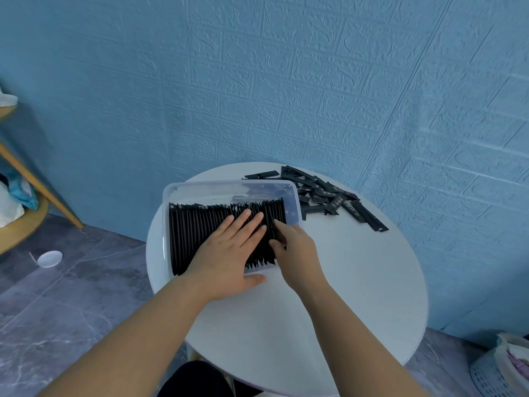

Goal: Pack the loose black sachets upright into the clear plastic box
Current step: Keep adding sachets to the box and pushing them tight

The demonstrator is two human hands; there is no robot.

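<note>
A clear plastic box (200, 187) stands on the left part of a round white table (357, 282). A tight row of upright black sachets (189, 233) fills most of it. My left hand (229, 253) lies flat on the tops of the row, fingers straight, thumb on the table by the box's near wall. My right hand (292, 247) is at the right end of the row, its fingers curled round several upright sachets there. A heap of loose black sachets (329, 196) lies on the table behind and right of the box.
A blue brick-pattern wall rises right behind the table. A wooden shelf unit (25, 202) stands at the far left. A small white dish (50, 258) lies on the grey floor. A basket (501, 368) sits at the lower right.
</note>
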